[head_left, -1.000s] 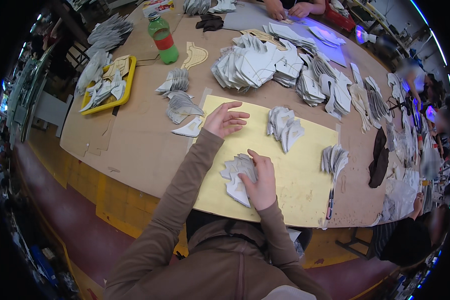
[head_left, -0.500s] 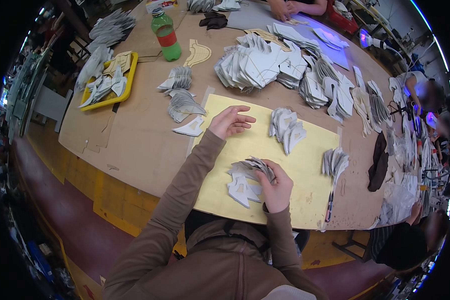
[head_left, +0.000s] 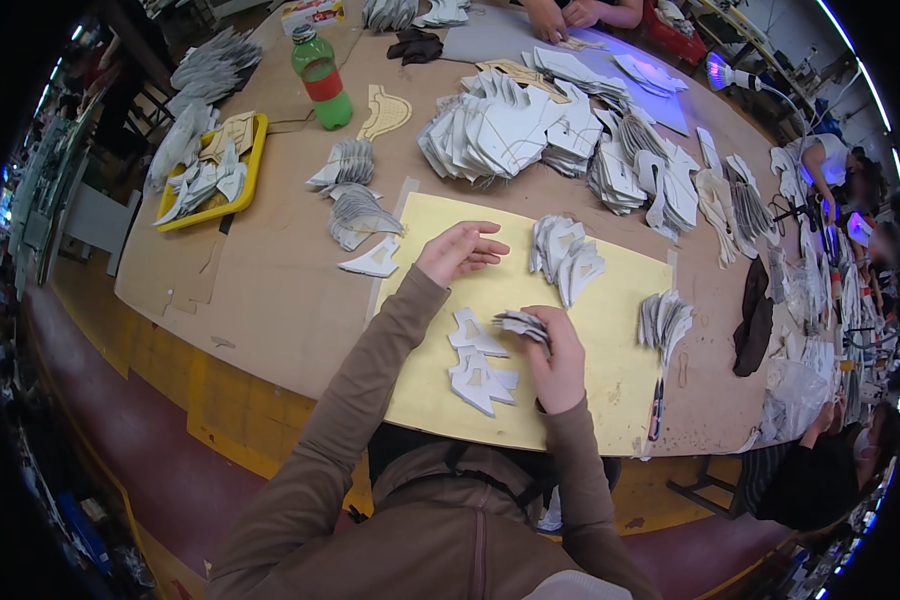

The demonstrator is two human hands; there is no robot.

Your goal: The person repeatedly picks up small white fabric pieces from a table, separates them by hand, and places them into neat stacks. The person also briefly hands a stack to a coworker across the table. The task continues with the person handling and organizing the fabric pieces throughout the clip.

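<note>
The right hand (head_left: 558,362) pinches a small stack of white cut pieces (head_left: 521,324) above loose ones (head_left: 478,362) near the yellow board's (head_left: 610,330) front edge. The left hand (head_left: 457,250), loosely open and empty, rests on bare board beyond; larger piles (head_left: 505,135) crowd the far tabletop (head_left: 270,290).

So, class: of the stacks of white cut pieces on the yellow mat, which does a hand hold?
The small fanned stack, gripped in the right hand; the others lie untouched.
</note>
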